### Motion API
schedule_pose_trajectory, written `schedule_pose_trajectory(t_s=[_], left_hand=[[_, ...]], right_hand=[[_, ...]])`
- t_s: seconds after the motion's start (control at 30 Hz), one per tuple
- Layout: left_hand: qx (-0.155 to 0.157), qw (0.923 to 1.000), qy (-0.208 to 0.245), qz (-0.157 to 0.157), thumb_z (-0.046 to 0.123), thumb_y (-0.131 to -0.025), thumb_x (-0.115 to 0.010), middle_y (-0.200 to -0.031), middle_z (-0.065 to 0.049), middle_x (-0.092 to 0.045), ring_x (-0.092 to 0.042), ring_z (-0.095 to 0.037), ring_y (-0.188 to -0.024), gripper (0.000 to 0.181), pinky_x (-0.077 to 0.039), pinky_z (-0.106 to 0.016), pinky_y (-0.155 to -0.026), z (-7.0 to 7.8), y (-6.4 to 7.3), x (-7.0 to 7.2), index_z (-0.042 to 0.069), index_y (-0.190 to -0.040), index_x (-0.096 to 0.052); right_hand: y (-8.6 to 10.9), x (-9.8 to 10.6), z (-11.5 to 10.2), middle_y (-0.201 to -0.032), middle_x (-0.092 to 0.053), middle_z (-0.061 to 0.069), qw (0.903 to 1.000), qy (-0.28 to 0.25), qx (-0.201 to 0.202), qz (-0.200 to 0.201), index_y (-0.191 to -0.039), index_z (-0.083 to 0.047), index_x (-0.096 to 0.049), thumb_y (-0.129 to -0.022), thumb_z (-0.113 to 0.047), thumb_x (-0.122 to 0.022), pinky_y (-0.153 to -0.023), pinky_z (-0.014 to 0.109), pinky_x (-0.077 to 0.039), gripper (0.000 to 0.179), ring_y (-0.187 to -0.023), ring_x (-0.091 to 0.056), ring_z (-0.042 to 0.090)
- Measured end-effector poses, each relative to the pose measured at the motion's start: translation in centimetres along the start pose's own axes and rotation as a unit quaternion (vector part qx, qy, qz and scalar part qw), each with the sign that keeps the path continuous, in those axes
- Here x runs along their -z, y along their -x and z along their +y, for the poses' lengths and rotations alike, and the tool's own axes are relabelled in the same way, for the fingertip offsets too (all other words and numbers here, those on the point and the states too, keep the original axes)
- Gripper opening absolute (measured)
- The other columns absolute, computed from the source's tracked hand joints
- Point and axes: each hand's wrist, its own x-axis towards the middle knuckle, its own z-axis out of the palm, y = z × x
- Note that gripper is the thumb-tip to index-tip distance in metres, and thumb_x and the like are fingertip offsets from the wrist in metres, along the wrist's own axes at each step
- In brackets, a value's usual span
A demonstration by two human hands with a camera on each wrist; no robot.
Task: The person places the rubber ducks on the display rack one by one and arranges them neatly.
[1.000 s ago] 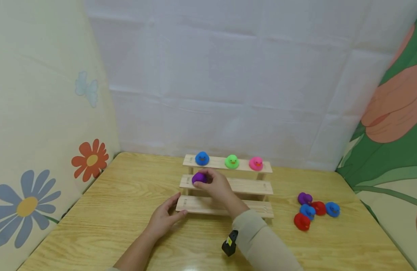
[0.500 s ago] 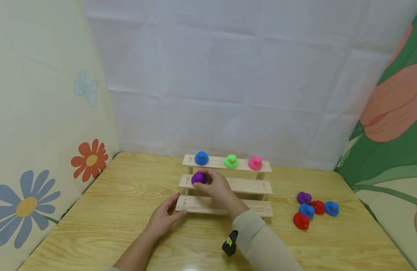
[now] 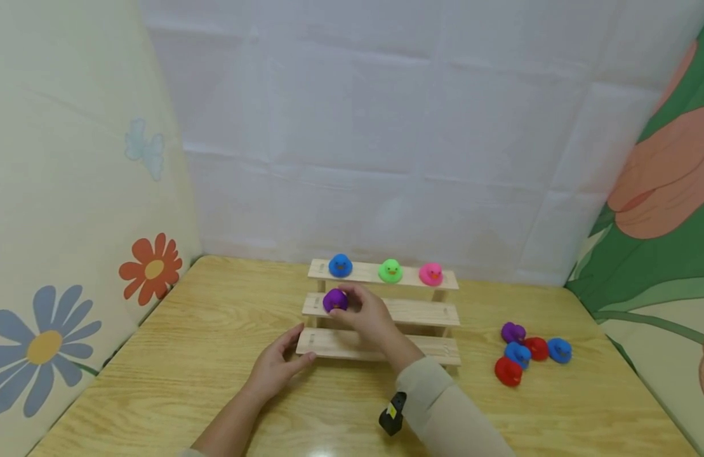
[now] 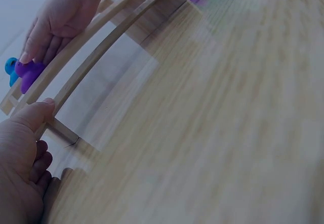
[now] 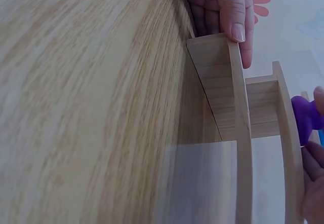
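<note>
A purple rubber duck [image 3: 334, 300] sits at the left end of the middle step of the wooden display rack [image 3: 380, 346]. My right hand [image 3: 367, 312] holds this duck between thumb and fingers; its orange beak faces the front. At the lowest step's left end, my left hand [image 3: 276, 364] grips the rack; the right wrist view shows the thumb [image 5: 234, 19] over the board's end. Along the top step stand a blue duck [image 3: 340, 265], a green duck [image 3: 390, 271] and a pink duck [image 3: 431, 274].
Right of the rack, several loose ducks lie on the wooden table [image 3: 214, 317]: a purple duck [image 3: 513, 332], two red ones and two blue ones. A white cloth [image 3: 352, 139] hangs behind. A black device [image 3: 392, 414] sits by the right sleeve.
The purple duck in my right hand has turned on the middle step, and its beak now shows at the front. My left hand has stayed at the rack's end.
</note>
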Motion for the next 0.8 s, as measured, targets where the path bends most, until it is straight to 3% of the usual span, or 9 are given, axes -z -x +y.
schedule_pose_trajectory(t_s=[0.3, 0.8], left_hand=[[0.002, 1.0, 0.003, 0.0, 0.025, -0.087, -0.074, -0.147, -0.022, -0.047, -0.041, -0.038, -0.14, 0.076, -0.027, -0.05, -0.12, 0.0, -0.1, 0.0, -0.001, -0.148, -0.037], [-0.011, 0.9999, -0.001, 0.001, 0.023, -0.088, -0.074, -0.146, -0.023, -0.048, -0.044, -0.039, -0.138, 0.074, -0.028, -0.051, -0.119, 0.0, 0.1, 0.1, -0.003, -0.147, -0.038]], right_hand=[[0.7, 0.7, 0.6, -0.136, -0.061, 0.012, 0.9994, -0.019, 0.017, 0.024, -0.13, -0.012, -0.061, -0.083, -0.02, -0.079, -0.112, 0.045, -0.042, 0.051, -0.127, -0.056, 0.029], [2.2, 3.1, 2.1, -0.134, -0.061, 0.016, 0.9993, -0.006, 0.019, 0.032, -0.132, -0.01, -0.059, -0.085, -0.023, -0.077, -0.11, 0.047, -0.044, 0.052, -0.126, -0.057, 0.031]])
